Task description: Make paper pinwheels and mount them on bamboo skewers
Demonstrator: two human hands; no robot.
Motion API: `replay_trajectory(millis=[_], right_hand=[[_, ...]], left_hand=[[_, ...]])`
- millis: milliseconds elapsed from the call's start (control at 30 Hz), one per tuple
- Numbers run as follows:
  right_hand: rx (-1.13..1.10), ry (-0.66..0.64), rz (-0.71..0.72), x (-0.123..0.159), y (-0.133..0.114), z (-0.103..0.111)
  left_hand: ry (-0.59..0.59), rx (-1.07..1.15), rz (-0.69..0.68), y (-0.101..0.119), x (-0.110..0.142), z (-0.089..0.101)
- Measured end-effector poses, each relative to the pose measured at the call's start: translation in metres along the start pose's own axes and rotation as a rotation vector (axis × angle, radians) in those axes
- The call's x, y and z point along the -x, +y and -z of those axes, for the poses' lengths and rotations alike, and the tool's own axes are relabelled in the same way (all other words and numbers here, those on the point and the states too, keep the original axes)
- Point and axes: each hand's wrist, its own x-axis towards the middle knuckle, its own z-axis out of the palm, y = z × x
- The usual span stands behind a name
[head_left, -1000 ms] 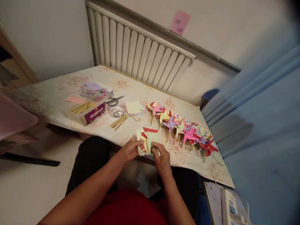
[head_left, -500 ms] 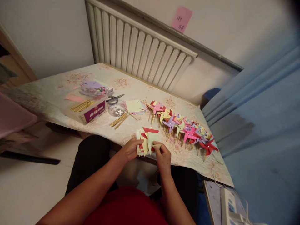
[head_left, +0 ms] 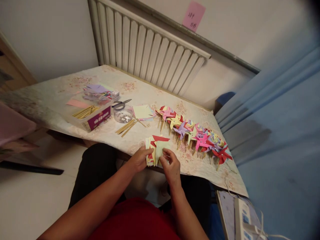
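My left hand (head_left: 140, 159) is closed on a stack of cut paper (head_left: 161, 138) in red, pale yellow and pale green, held above the table's front edge. The thumb lies over the stack's left side, its fingers hidden underneath. My right hand (head_left: 171, 165) pinches a pale green paper flap (head_left: 160, 149) on the stack's right side, thumb and forefinger together. Right of the stack, finished paper pinwheels (head_left: 182, 130) on sticks lie in a long row. Wooden sticks (head_left: 126, 127) and a pile of paper squares (head_left: 142, 112) lie beyond my hands.
A clear round tub (head_left: 124, 116) holds small shiny pieces, with scissors (head_left: 121, 104) beside it. Further left stands a plastic box (head_left: 91, 118) of sticks. A radiator (head_left: 150, 50) runs behind the table, a blue curtain (head_left: 275, 116) hangs right, and a power strip (head_left: 243, 216) sits lower right.
My right hand has shifted slightly up and left over the stack, and the pale green flap now lies flatter. My left hand keeps its hold. The view has shifted slightly.
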Motion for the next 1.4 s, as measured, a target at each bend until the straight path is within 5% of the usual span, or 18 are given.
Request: replay_trajectory(millis=[367, 700, 1400], right_hand=[[0.132, 0.11, -0.025, 0.002, -0.005, -0.012], [0.228, 0.15, -0.071, -0.001, 0.002, -0.013], [0.243, 0.193, -0.166, -0.006, -0.001, -0.001]], left_hand=[[0.011, -0.24, -0.129, -0.016, 0.005, -0.013], [0.106, -0.551, -0.167, -0.008, 0.018, -0.026], [0.03, -0.237, -0.081, -0.013, 0.011, -0.017]])
